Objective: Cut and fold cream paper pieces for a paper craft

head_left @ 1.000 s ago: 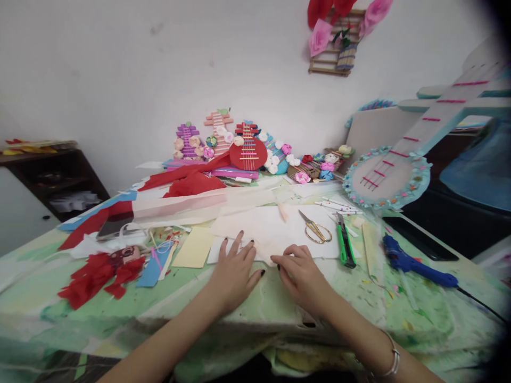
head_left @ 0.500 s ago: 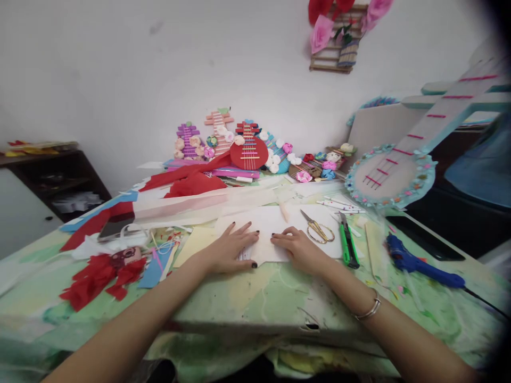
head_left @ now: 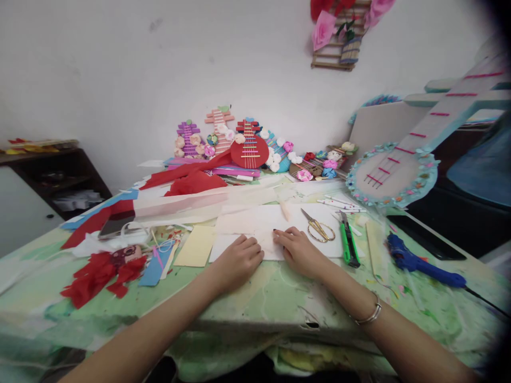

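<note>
A white sheet of board (head_left: 334, 247) lies on the table in front of me, with a thin pale sheet of paper (head_left: 261, 234) on it. My left hand (head_left: 240, 261) rests at the near left part of the board, its fingers curled in; whatever is under them is hidden. On the right part of the pale paper lies my right hand (head_left: 300, 251), fingers stretched toward the left and pressing down. Just beyond it are a pale pointed paper piece (head_left: 285, 210) and gold-handled scissors (head_left: 318, 230). A green utility knife (head_left: 349, 242) sits to the right.
A blue glue gun (head_left: 419, 261) and a black phone (head_left: 425, 236) lie at right. A yellow card (head_left: 195, 246) and red crepe paper (head_left: 90, 277) are at left. Paper-flowered model lutes, one of them red (head_left: 249, 151), stand along the wall. A large light-blue model lute (head_left: 391, 173) leans at right.
My left hand has drawn slightly toward me, and its spread fingers have curled in, uncovering more of the board and yellow card. My right hand stays almost in place.
</note>
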A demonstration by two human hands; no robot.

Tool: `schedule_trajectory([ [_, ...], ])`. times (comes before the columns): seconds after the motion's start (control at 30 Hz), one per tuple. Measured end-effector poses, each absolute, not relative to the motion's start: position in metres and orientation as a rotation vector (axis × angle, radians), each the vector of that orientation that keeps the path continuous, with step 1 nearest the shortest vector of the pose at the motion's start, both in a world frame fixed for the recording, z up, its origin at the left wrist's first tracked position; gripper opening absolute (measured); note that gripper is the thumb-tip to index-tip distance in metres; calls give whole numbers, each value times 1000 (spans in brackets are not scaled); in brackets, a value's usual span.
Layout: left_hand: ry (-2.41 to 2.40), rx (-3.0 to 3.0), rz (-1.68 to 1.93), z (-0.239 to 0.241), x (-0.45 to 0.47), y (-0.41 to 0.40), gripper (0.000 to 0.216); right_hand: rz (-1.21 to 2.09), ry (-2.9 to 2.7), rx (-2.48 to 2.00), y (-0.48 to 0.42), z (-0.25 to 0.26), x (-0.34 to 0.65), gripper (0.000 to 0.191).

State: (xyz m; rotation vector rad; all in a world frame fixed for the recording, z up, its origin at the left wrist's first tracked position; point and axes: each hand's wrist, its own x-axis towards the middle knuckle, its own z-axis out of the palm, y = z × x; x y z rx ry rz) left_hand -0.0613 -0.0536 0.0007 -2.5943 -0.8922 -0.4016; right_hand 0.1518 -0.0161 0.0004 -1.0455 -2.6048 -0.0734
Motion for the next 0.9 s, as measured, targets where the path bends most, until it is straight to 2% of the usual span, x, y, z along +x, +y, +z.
schedule_trajectory([
  [0.17, -860, -2557, -413, -2, -69, -56, 19, -111, -2493, -968, -27, -2, 160, 15],
  [0.3, -863, -2533, -415, -3, -71, -57, 20, -163, -2452, -876, -31, -4, 161, 20],
  [0.5, -857, -2504, -414, -3, -69, -58, 23, -111, -2464, -804, -29, -5, 156, 9],
  [0.67, -947, -2518, -585, -3, -68, -57, 23, -108, -2511, -722, -30, -3, 153, 13],
  [0.9, -1064, -2490, -794, -6, -69, -53, 21, -175, -2510, -735, -30, -3, 146, 9],
])
